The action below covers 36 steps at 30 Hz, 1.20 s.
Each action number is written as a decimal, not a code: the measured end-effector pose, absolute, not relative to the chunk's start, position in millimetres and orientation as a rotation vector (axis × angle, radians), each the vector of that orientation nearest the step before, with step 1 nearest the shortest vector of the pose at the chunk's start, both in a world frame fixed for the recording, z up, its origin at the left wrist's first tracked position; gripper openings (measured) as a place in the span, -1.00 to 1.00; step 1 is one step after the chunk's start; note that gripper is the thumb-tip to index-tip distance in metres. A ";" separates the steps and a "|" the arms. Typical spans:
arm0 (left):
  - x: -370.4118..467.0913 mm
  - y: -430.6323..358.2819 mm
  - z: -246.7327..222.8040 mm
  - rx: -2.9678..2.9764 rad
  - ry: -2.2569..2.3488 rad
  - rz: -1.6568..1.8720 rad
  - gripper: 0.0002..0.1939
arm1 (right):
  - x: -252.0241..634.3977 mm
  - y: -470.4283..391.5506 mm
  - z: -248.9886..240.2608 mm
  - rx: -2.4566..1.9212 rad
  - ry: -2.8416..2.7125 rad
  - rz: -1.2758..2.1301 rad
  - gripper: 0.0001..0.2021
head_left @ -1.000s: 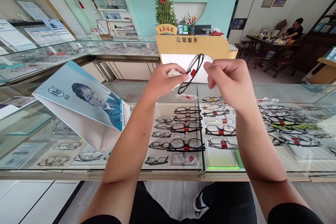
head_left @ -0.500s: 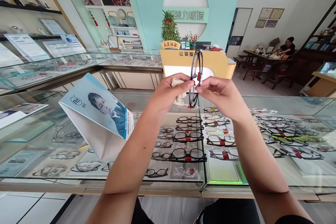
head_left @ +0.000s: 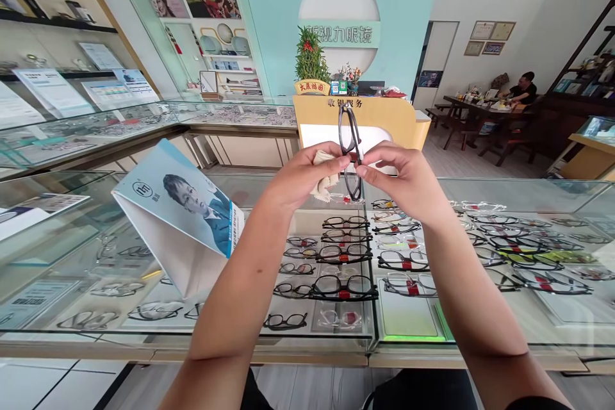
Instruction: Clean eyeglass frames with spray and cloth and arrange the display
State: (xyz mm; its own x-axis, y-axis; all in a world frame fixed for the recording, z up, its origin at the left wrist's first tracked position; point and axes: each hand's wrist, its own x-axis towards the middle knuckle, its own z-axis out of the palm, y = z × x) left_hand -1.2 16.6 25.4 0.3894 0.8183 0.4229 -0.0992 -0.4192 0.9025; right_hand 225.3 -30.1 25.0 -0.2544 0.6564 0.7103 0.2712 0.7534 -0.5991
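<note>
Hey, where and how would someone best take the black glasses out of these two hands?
Likely by the top end of the black glasses, coming down from above. They stand roughly on end, with the left hand and right hand at the middle, so the upper rim sticks up free. A light grip on that slim edge should keep off the lens.

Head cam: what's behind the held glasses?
Behind the held glasses: the yellow counter with its white panel and, lower down, the glass case. The left hand, right hand and cloth cover part of that background; what lies directly behind them can't be seen.
</note>
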 end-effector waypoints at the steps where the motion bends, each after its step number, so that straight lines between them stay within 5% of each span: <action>1: -1.1 16.4 25.7 1.682 0.649 1.191 -0.41 | 225.2 -30.2 24.9 -0.721 -1.842 0.428 -0.88; 36: -7.2 19.0 25.0 1.684 0.676 1.138 -0.41 | 224.9 -32.0 26.6 -0.691 -1.754 0.672 -0.78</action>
State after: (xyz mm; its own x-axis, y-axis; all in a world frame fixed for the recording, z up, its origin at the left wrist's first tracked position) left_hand -7.2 19.0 25.0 0.4121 0.8290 0.3781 -0.0648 -0.3873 0.9197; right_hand 224.9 -32.0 26.6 -0.2488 0.7340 0.6320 0.1241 0.6713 -0.7308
